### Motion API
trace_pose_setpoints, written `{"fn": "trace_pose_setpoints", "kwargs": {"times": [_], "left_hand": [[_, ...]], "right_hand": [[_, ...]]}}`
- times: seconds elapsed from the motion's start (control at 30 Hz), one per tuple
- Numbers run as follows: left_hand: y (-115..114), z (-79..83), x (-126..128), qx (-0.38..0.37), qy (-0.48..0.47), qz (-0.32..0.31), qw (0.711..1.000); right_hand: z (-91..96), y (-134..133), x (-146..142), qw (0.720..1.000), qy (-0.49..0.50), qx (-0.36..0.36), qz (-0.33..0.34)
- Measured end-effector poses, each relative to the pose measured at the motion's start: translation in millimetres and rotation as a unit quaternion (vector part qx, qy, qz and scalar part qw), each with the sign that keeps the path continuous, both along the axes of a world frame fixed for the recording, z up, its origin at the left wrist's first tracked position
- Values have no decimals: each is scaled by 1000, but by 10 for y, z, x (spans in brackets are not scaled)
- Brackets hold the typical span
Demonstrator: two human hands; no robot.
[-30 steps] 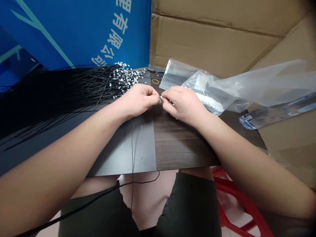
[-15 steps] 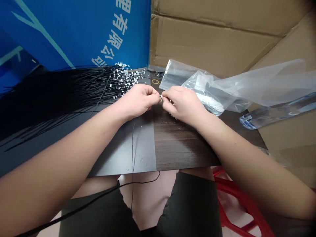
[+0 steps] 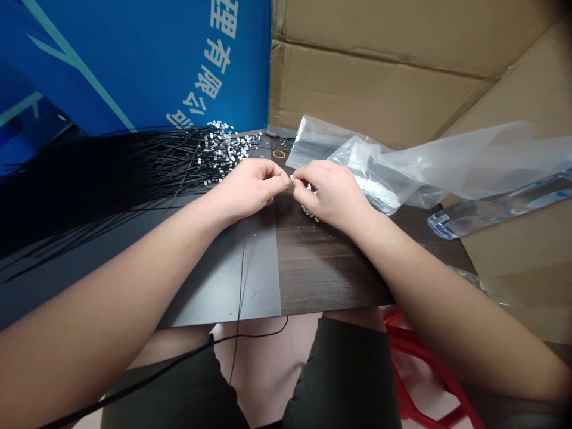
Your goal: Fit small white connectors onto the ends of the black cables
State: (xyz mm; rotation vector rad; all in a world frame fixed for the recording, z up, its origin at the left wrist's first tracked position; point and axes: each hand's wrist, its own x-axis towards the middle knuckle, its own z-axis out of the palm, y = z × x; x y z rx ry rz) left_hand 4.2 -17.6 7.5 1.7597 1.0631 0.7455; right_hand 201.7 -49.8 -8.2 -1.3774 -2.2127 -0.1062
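Fingertip to fingertip, my hands meet just above the table. My left hand [image 3: 251, 187] is closed in a pinch on a thin black wire [image 3: 242, 277], which trails from below that hand over the table's front edge. My right hand [image 3: 330, 192] is also pinched shut, on a small white connector [image 3: 292, 177] showing between the two hands. Fingers hide most of the connector and the wire's end. Under my right hand lie loose white connectors [image 3: 311, 214], partly covered.
To the left lies a big bundle of black wires [image 3: 134, 161] with white connectors on their ends. Behind my right hand are a clear bag of white pieces [image 3: 378, 192] and a yellow ring [image 3: 279, 154]. A clear plastic object [image 3: 491, 208] lies right, before cardboard [image 3: 379, 89].
My hands stay pinched together at nearly the same spot. The view has shifted slightly, and the hanging wire has swung a little. Less of the white connector shows between my fingers.
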Motion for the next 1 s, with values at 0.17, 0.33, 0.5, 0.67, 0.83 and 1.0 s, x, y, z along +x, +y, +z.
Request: {"fn": "trace_pose_setpoints", "kwargs": {"times": [0.17, 0.33, 0.5, 0.67, 0.83, 1.0], "left_hand": [[-83, 40, -32, -157, -33, -56, 985], [-19, 466, -385, -47, 135, -19, 990], [555, 1097, -820, 227, 505, 75, 829], [964, 1103, -1013, 301, 567, -4, 767], [509, 585, -620, 325, 428, 97, 837], [-149, 2, 29, 348, 245, -73, 902]], "right_hand": [[37, 8, 77, 998, 62, 17, -25], [71, 63, 242, 975, 220, -12, 21], [68, 198, 379, 973, 220, -8, -72], [15, 226, 374, 976, 190, -42, -93], [41, 223, 282, 976, 185, -30, -108], [283, 669, 12, 986, 64, -106, -113]]}}
